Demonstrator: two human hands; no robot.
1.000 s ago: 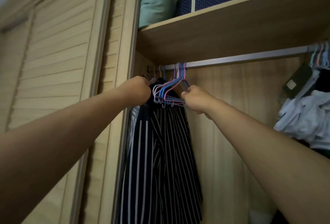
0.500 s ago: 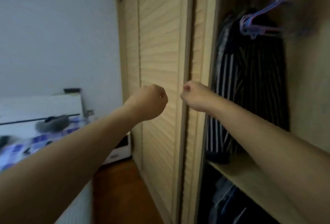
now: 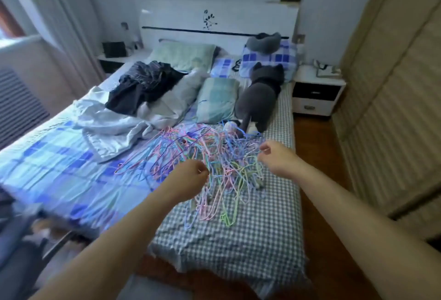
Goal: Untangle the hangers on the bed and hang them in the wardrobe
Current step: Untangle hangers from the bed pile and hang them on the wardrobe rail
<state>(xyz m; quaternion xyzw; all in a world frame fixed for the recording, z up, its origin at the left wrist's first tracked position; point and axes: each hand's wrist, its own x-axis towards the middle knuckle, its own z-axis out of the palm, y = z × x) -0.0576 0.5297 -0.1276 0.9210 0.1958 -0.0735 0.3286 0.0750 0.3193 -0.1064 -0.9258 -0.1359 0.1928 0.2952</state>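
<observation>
Wardrobe gone from view, hangers (image 3: 210, 163) tangled on checked bed (image 3: 238, 240)

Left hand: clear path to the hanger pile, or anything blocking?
Probably yes. The left hand hovers over the near edge of the hanger pile, fingers loosely curled, holding nothing. The cat lies at the far side, out of the way.

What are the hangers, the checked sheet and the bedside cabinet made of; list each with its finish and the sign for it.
Hangers: likely plastic-coated wire; thin rods in smooth pastel pink, blue and green.
Checked sheet: woven fabric, matte; it wrinkles and its near edge looks frayed.
Bedside cabinet: probably laminated board; smooth white top, dark drawer front.
</observation>
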